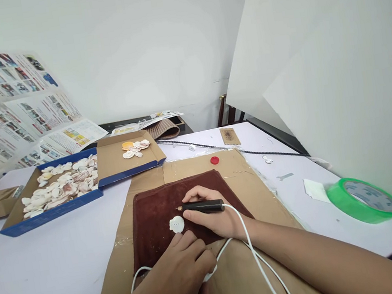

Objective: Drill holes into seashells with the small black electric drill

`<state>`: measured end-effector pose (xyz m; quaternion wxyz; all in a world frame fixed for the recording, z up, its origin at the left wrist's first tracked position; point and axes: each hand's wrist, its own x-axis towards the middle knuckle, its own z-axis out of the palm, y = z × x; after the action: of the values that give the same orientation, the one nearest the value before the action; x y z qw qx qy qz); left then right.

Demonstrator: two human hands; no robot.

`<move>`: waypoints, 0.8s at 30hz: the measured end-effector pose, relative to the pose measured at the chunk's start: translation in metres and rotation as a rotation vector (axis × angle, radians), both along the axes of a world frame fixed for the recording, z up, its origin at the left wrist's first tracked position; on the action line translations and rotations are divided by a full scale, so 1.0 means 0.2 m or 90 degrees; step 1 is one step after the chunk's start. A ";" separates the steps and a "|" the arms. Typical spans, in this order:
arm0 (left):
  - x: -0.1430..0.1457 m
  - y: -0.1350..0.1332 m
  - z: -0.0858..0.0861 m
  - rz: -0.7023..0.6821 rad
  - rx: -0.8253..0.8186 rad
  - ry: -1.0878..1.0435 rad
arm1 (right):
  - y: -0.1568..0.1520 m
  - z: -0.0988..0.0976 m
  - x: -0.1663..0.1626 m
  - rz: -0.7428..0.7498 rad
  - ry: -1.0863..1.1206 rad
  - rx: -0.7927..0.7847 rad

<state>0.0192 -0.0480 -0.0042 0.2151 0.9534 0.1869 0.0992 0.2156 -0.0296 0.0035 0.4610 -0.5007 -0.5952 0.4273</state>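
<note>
My right hand (pixel 209 213) grips a black pen-shaped mini drill (pixel 203 207) with a brass-coloured tip, pointing left. A white cord (pixel 249 244) runs from its back end down over my forearm. Just below the tip lies a flat white shell (pixel 177 224) with a row of small dark holes, on a dark brown cloth pad (pixel 153 205). The drill tip is apart from the shell. Below the shell, my left hand (pixel 188 266) is curled round the cord, where a thicker white part shows by the fingers. What lies inside its grip is mostly hidden.
Flat cardboard (pixel 180 169) lies under the pad. An open blue box (pixel 54 207) of many shells stands left, a few shells on its lid. A red cap (pixel 214 160), a small wrench (pixel 285 176) and green tape (pixel 359 206) lie to the right. A black cable (pixel 214 147) crosses behind.
</note>
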 end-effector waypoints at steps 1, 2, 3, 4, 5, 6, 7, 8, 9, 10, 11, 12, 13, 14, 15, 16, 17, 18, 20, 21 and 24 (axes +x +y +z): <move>0.00 0.00 0.00 -0.004 -0.002 -0.002 | 0.00 0.00 0.00 0.002 -0.002 0.008; 0.00 0.00 0.00 -0.009 -0.001 -0.004 | 0.01 -0.01 0.00 0.002 -0.006 0.017; 0.00 0.00 0.00 -0.013 0.002 -0.005 | 0.01 -0.01 0.01 -0.001 -0.011 0.026; 0.00 0.00 0.00 -0.015 0.007 -0.006 | 0.01 -0.01 0.01 -0.004 -0.016 0.035; 0.00 0.00 0.00 -0.013 0.014 -0.009 | 0.01 -0.01 0.01 -0.005 -0.021 0.043; 0.00 0.00 0.00 -0.012 0.017 -0.012 | 0.01 -0.01 0.01 -0.003 -0.025 0.049; 0.00 0.00 0.00 -0.014 0.020 -0.015 | 0.01 -0.01 0.01 0.001 -0.027 0.054; 0.00 0.00 0.00 -0.018 0.022 -0.018 | 0.01 -0.01 0.01 0.006 -0.025 0.056; -0.01 0.00 0.01 -0.019 0.025 -0.016 | 0.01 -0.01 0.01 0.010 -0.020 0.056; -0.01 0.00 0.01 -0.022 0.033 -0.014 | 0.01 -0.01 0.01 0.012 -0.011 0.052; -0.01 0.00 0.01 -0.027 0.036 -0.013 | 0.01 -0.01 0.01 0.013 0.002 0.048; -0.01 0.01 0.01 -0.034 0.043 -0.018 | 0.01 -0.01 0.01 0.011 0.016 0.041; -0.02 0.01 0.01 -0.038 0.053 -0.027 | 0.01 -0.01 0.01 0.012 0.028 0.034; -0.03 0.02 0.02 -0.042 0.065 -0.043 | 0.01 -0.01 0.02 0.015 0.039 0.029; -0.04 0.03 0.02 -0.041 0.075 -0.071 | 0.01 -0.01 0.02 0.017 0.047 0.022; -0.04 0.04 0.04 -0.029 0.085 -0.115 | 0.01 -0.02 0.03 0.019 0.057 0.013; -0.06 0.06 0.05 -0.006 0.084 -0.159 | 0.01 -0.02 0.04 0.017 0.065 0.000; -0.07 0.08 0.08 0.041 0.075 -0.213 | 0.01 -0.03 0.05 0.015 0.076 -0.018; -0.09 0.12 0.13 0.188 0.009 -0.283 | 0.00 -0.04 0.08 0.015 0.109 -0.054; -0.10 0.15 0.16 0.269 -0.028 -0.316 | -0.01 -0.05 0.09 0.018 0.130 -0.068; -0.11 0.22 0.21 0.342 -0.135 -0.272 | -0.02 -0.06 0.13 0.012 0.192 -0.078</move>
<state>-0.0023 -0.0048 0.0372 0.3132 0.8003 0.3908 0.3297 0.2408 -0.0331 -0.0091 0.5099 -0.4524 -0.4966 0.5374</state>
